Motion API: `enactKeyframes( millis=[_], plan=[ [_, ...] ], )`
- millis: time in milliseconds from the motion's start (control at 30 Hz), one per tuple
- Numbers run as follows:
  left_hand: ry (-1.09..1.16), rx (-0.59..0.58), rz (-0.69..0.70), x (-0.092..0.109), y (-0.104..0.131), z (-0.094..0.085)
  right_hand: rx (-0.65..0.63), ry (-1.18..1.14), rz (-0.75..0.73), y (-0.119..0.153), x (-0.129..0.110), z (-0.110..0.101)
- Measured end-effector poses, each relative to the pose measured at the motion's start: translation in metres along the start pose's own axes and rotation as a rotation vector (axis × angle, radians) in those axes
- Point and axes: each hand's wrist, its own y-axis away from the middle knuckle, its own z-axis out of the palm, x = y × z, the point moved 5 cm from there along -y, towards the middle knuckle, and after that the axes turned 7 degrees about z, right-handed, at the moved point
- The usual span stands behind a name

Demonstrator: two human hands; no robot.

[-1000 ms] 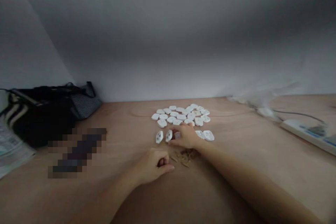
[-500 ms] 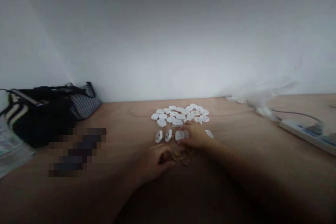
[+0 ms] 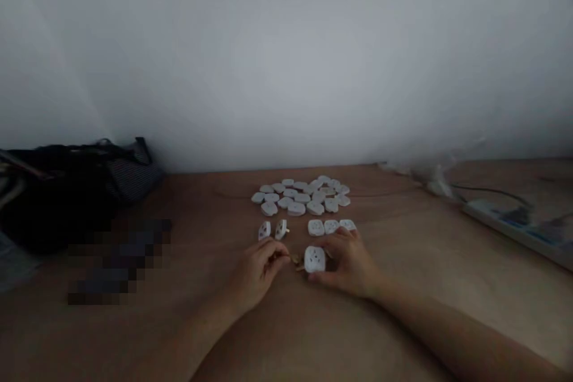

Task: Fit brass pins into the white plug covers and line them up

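White, rounded-square plastic piece [image 3: 314,259]: clamped at its edge by the right hand [image 3: 348,261], pitted face turned toward the wearer, just right of the left hand [image 3: 262,267]. Left fingertips: brought together beside small tan pieces [image 3: 299,267]; contents cannot be told. Since the earlier frame: right hand drawn back from the row of 3 white pieces [image 3: 331,227].

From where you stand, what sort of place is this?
Probably a small home or workshop workspace: a wooden tabletop against a plain wall, with a power strip and a dark bag.
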Motion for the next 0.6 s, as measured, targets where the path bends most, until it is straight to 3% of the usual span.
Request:
enactKeyframes(
  millis=[167, 600],
  plan=[
    [-0.039, -0.004, 0.082, 0.013, 0.0, 0.005, 0.033, 0.038, -0.059, 0.0, -0.006, 0.001],
    [-0.1, 0.002, 0.164, 0.023, -0.001, 0.012, 0.097, 0.073, -0.159, 0.004, -0.018, -0.002]
  ],
)
